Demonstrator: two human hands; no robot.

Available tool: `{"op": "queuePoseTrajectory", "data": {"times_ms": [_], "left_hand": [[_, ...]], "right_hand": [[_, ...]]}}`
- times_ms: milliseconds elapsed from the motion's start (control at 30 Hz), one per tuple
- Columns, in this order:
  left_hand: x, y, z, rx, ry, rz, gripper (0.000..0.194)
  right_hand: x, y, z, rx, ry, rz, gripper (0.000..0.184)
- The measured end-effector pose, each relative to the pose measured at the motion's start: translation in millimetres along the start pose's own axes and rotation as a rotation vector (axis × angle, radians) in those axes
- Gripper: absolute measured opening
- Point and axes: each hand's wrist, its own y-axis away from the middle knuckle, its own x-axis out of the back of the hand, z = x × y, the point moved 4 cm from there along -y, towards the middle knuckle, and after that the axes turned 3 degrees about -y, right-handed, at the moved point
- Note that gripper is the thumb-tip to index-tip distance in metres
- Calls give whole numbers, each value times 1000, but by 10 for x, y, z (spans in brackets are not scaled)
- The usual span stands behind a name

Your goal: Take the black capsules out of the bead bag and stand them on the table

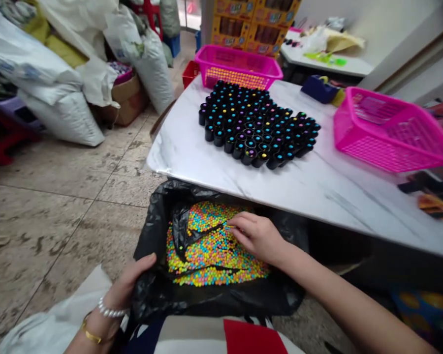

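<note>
Nearest, beige, red and navy cloth (192, 337) covers your lap. Just beyond, small round multicoloured beads (206, 250) lie in a crinkled black plastic liner (225, 301). Your right hand (260, 237) bunches its fingertips over them; whether it grasps any, I cannot tell. Your left hand (133, 275) touches the liner's left side, its grip hidden. Black cylindrical tubes (249, 125) stand on the white marbled table (192, 160).
</note>
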Motion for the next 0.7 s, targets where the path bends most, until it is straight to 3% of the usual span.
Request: {"op": "queuePoseTrajectory", "data": {"times_ms": [167, 267, 367, 433, 533, 600, 633, 700], "left_hand": [[-104, 95, -36, -36, 63, -83, 16], [-59, 86, -133, -12, 134, -154, 21], [38, -15, -223, 69, 195, -225, 20], [100, -104, -220, 79, 183, -233, 17], [163, -217, -109, -51, 123, -159, 24], [159, -264, -51, -89, 119, -150, 24], [148, -285, -43, -67, 134, -164, 21], [130, -337, -63, 50, 175, -201, 11]], "right_hand": [[-534, -139, -450, 191, 94, -300, 43], [-538, 4, -680, 259, 87, -398, 47], [-194, 239, -635, 140, 116, -191, 37], [155, 479, -452, -8, 171, 95, 35], [529, 1003, -49, -359, 211, 561, 42], [481, 1350, 176, -612, 57, 727, 51], [350, 1470, 246, -710, -85, 717, 52], [-33, 1558, 256, -772, -381, 559, 56]]}}
